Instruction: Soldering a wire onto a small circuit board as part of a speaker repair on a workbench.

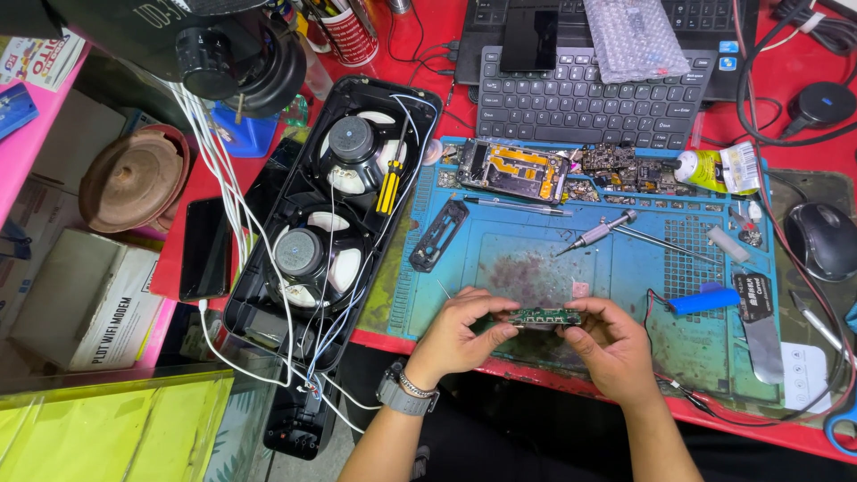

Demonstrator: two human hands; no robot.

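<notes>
Two bare hands meet over the near edge of a blue rubbery work mat (pixel 536 259), sharing one narrow green circuit board (pixel 542 317), a thin rigid strip studded with small components. The left hand (pixel 460 330), with a grey wristwatch and a metal chain bracelet at its wrist, pinches the strip's left end between thumb and fingertips. The right hand (pixel 607 344) pinches the right end the same way, fingers curled over the top edge, so the board hangs level between them just above the mat's stained, worn middle.

Just right of the grip lies a small blue cylindrical battery cell (pixel 703 301) with thin red and black wires trailing off it, and next to it a flat steel pry blade with a black handle (pixel 757 308). Beyond the grip, further up the mat, rest a slim metal precision screwdriver (pixel 596 234) with a knurled shaft, a black plastic rectangular frame (pixel 439 235), and an opened phone body (pixel 515 170) showing golden inner parts. Left of the grip, well apart, sits a long black plastic speaker housing (pixel 332 214) laid open, two round cone drivers inside, white wires spilling from it and a yellow-handled screwdriver (pixel 389 185) lying across. Far right, a glossy black computer mouse (pixel 822 239) sits off the mat.
</notes>
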